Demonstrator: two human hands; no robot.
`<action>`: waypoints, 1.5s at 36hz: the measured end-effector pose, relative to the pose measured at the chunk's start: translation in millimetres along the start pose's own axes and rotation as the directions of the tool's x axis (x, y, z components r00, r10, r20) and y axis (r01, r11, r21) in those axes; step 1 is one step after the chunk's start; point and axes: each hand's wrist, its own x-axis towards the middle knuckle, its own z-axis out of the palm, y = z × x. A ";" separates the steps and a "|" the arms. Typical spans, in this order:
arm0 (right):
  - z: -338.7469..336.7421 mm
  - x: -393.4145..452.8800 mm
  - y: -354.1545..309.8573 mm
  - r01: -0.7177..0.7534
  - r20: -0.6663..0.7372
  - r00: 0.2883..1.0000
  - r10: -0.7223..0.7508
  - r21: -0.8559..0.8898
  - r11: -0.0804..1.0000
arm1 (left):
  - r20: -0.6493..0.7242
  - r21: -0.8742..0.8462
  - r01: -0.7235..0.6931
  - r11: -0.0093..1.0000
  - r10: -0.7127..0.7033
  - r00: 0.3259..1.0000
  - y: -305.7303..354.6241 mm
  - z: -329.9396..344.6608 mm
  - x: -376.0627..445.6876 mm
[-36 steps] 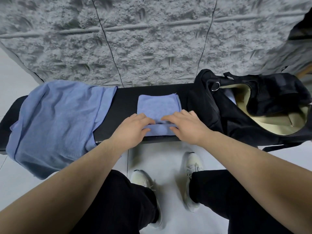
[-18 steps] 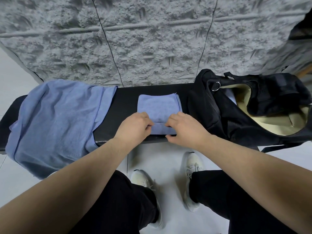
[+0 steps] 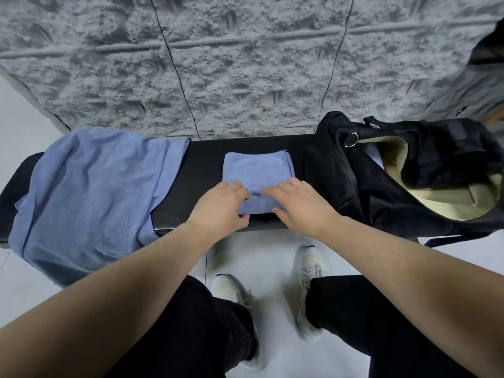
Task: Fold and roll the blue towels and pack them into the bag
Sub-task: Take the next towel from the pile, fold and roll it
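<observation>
A small folded blue towel (image 3: 255, 170) lies on the black bench (image 3: 207, 162), with its near end turned up into a short roll. My left hand (image 3: 222, 205) grips the left end of that roll, fingers curled over the top and thumb at the near side. At the roll's right end my right hand (image 3: 297, 204) holds it the same way. A large loose blue towel (image 3: 90, 197) is draped over the bench's left part and hangs over the front edge. The open black bag (image 3: 362, 186) with a cream lining stands on the bench to the right; something light blue shows inside it.
A grey rough-textured wall (image 3: 245, 64) rises right behind the bench. Below the bench's front edge are the pale floor, my black trouser legs and my white shoes (image 3: 308, 271). A bag strap hangs off the bench at the right.
Both hands drew back to the towel's near edge, then moved forward again, and the roll at the near end has grown a little toward the wall.
</observation>
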 end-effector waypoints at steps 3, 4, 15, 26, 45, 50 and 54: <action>3.6 -2.3 1.0 0.023 -0.072 0.997 -0.022 0.004 1.000 | 0.032 0.031 0.006 1.000 -0.007 0.999 -0.9 1.2 3.2; 5.3 -2.4 1.7 0.021 -0.094 0.995 -0.021 0.000 1.000 | 0.033 0.039 0.010 0.999 -0.011 0.999 -0.9 1.8 4.1; 15.7 -1.2 -1.2 0.061 -0.203 0.977 -0.073 -0.065 0.996 | 0.033 0.021 0.012 1.000 -0.013 0.999 -2.0 1.9 3.9; -2.6 -5.6 -2.9 -0.026 0.064 0.998 0.020 0.099 0.995 | 0.152 0.017 -0.015 1.000 0.013 0.988 2.1 -3.7 -5.2; -10.9 4.6 0.5 -0.196 0.232 0.965 0.122 0.329 0.924 | 0.050 -0.016 -0.063 0.998 0.063 0.997 -0.4 -5.5 -7.6; -8.1 9.2 2.3 -0.256 0.273 0.949 0.160 0.366 0.894 | 0.082 -0.004 -0.034 0.999 0.034 0.996 0.6 -4.8 -2.8; -2.5 8.0 6.3 -0.249 0.235 0.958 0.164 0.403 0.881 | 0.107 -0.138 0.039 0.990 -0.024 0.994 1.0 -6.3 -0.1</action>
